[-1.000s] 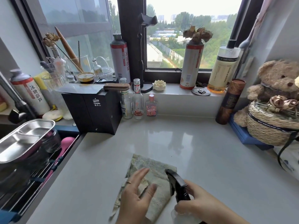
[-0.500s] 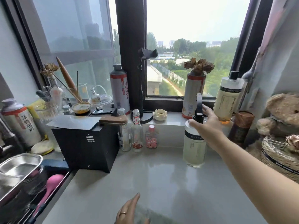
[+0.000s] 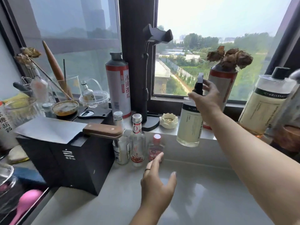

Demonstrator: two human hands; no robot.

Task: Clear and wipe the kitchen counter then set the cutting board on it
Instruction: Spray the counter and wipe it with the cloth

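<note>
While our right hand (image 3: pixel 204 101) clamps the spray bottle (image 3: pixel 190 122) at the counter's (image 3: pixel 203 192) back edge, our left hand (image 3: pixel 156 181) hovers, fingers spread.

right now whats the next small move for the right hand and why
Probably set the spray bottle down on the window sill and let go: the right hand holds it by the neck, lifted, beside the sill's other bottles.

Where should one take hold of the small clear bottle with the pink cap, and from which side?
Probably the small clear bottle with the pink cap is best gripped around its flat body below the cap, from the front right. It stands upright, a taller clear bottle with a red-and-white cap crowds its left, and the left hand is already open before it.
</note>
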